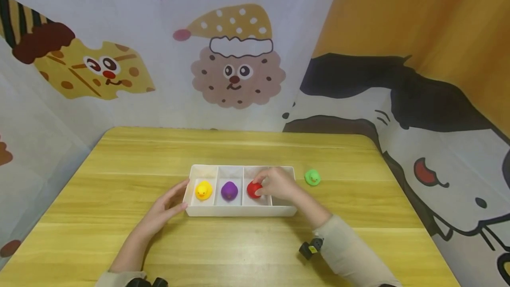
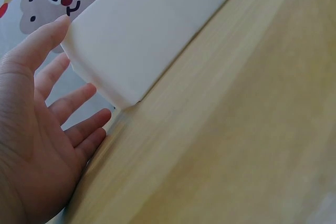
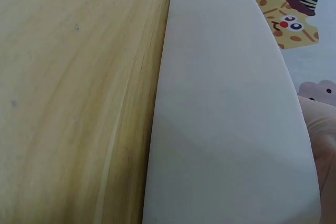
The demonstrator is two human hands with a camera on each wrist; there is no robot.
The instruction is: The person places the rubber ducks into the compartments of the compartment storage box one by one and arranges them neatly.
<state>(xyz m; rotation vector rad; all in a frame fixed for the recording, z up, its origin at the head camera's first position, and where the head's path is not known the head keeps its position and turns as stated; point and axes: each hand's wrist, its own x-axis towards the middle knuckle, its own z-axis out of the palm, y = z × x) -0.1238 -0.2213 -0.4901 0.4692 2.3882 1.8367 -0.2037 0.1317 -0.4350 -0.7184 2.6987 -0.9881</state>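
A white divided box stands on the table. A yellow rubber duck sits in its leftmost compartment, and a purple duck in the one beside it. In the third compartment is a red toy, apparently another duck, pinched between thumb and fingers of my right hand. That hand covers part of the rightmost compartment; only its edge shows in the right wrist view, behind the box wall. My left hand rests its fingertips against the box's left end, fingers extended and palm apart from it.
A green rubber duck sits on the wooden table just right of the box. Behind the table hangs a printed cloth with cartoon figures. Small black devices are strapped at both wrists.
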